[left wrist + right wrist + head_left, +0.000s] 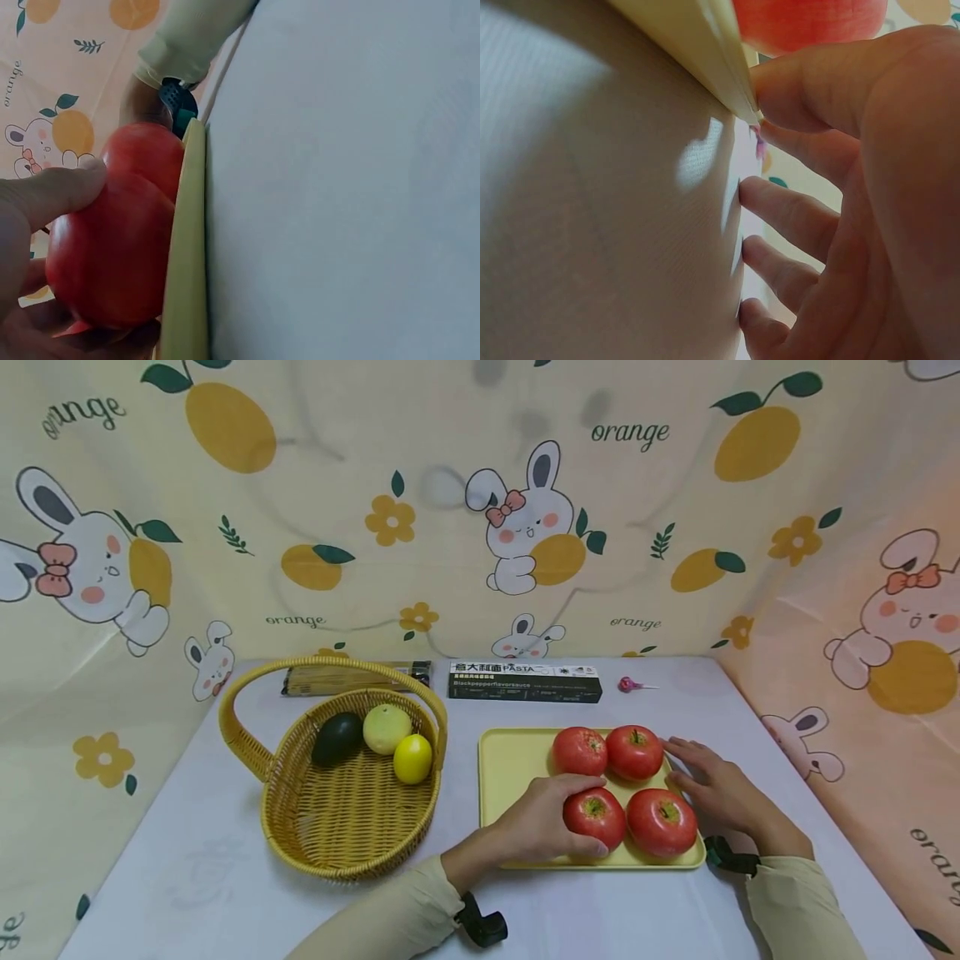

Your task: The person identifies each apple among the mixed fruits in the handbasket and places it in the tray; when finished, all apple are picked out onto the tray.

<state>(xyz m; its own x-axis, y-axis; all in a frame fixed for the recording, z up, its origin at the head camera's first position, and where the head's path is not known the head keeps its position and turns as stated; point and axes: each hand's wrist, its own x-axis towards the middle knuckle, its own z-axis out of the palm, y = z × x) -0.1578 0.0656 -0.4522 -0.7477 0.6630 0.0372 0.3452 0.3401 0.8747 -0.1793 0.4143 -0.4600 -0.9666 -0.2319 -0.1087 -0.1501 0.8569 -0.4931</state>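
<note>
Several red apples sit on a yellow tray on the right side of the table. My left hand grips the near-left apple, thumb on the near side and fingers around the far side. In the left wrist view that apple stands right at the tray's rim, with a second apple behind it. My right hand lies at the tray's right edge, beside the near-right apple. In the right wrist view its thumb is at the tray's rim, its fingers spread and fingertips down at the table.
On the left stands a wicker basket with a tall handle, holding a dark avocado, a pale green round fruit and a yellow lemon. Behind lie a spaghetti pack, a black-and-white pasta box and a wrapped lollipop.
</note>
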